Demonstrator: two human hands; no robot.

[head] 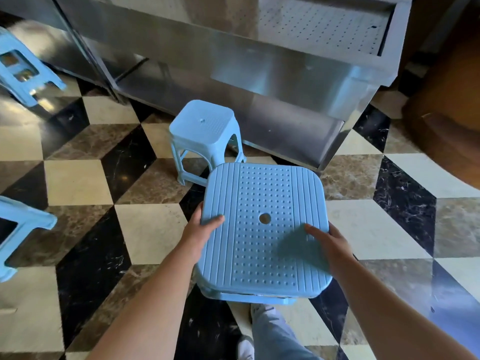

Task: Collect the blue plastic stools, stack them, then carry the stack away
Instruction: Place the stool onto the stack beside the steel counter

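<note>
I hold a blue plastic stool (262, 229) in front of me, seat up, with a second seat edge showing under it like a stack. My left hand (201, 228) grips its left rim, thumb on top. My right hand (328, 241) grips the right rim the same way. Another blue stool (205, 128) stands upright on the floor just beyond, against the steel counter. A further blue stool (20, 66) lies tilted at the far left. Part of one more blue stool (18, 229) shows at the left edge.
A long stainless steel counter (259, 63) runs across the back. The floor (109, 183) is chequered marble tile. A brown wooden piece (446, 118) stands at the right. My legs and a white shoe (245, 348) are below the held stool.
</note>
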